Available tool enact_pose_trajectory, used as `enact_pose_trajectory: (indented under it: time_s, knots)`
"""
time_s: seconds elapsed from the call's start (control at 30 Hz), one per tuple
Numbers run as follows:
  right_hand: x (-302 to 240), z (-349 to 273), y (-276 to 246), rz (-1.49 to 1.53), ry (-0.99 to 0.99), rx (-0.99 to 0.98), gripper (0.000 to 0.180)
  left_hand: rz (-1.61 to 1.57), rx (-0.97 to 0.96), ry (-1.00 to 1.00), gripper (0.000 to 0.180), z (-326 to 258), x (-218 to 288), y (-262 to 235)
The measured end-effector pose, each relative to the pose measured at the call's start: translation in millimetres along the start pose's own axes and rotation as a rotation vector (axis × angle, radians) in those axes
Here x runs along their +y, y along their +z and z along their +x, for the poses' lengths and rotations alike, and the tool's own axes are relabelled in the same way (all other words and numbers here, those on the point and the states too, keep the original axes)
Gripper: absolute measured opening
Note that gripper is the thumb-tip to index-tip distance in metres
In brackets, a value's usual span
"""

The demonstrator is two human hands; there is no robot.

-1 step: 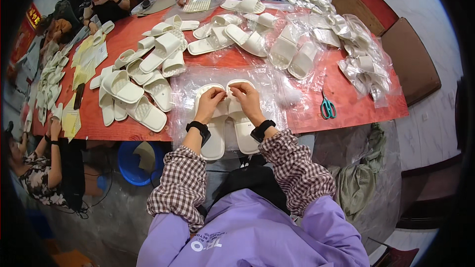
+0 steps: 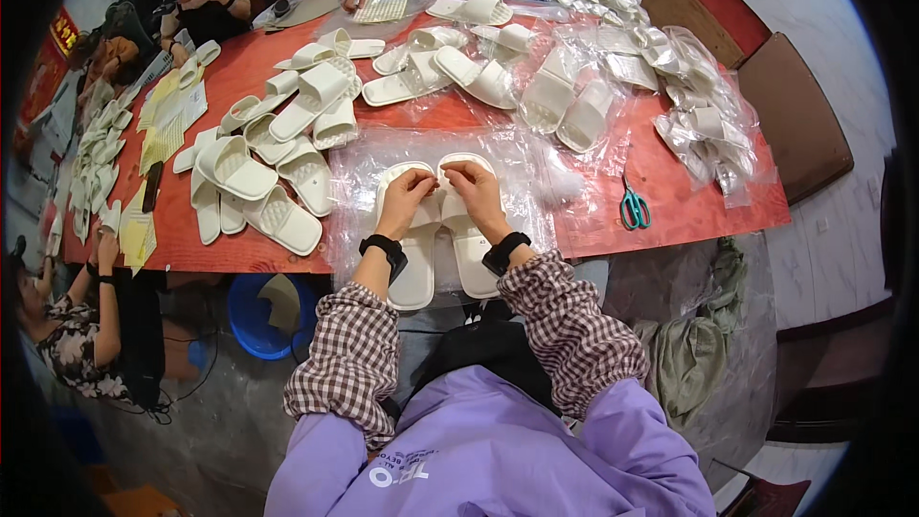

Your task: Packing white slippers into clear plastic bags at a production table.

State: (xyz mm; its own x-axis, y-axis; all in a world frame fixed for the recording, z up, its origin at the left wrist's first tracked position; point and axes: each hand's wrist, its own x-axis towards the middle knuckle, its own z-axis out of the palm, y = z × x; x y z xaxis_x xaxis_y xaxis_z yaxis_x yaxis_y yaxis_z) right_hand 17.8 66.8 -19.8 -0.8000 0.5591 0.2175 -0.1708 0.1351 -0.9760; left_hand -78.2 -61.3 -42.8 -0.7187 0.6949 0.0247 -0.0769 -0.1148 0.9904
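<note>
A pair of cream slippers lies side by side in front of me, the left slipper and the right slipper with heels toward me. They rest on a stack of clear plastic bags at the table's near edge. Over the left slipper's strap, my left hand has its fingertips pinched together. My right hand makes a similar pinch over the right slipper, close to the left one. Whatever the fingertips hold between the two straps is too small to make out.
Loose slippers pile up on the left of the red table. Teal-handled scissors lie at right, with bagged slippers beyond. A blue basin stands below the edge. Co-workers sit at the far side and left.
</note>
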Motion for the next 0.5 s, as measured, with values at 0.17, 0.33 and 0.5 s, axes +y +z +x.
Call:
enact_pose_trajectory:
  time_s: [0.17,0.33,0.5]
  knots:
    - [7.7,-2.9,1.2,0.109,0.133,0.028,0.014,0.063,-0.004,-0.022,0.016,-1.9,2.3,-0.7]
    - [7.1,0.5,-0.1,0.119,0.19,-0.03,0.014,0.107,-0.015,-0.011,0.016,-1.9,2.7,-1.7]
    - [9.2,2.1,-3.4,0.042,0.189,-0.049,0.014,0.098,-0.044,-0.013,0.016,-1.6,1.1,2.0]
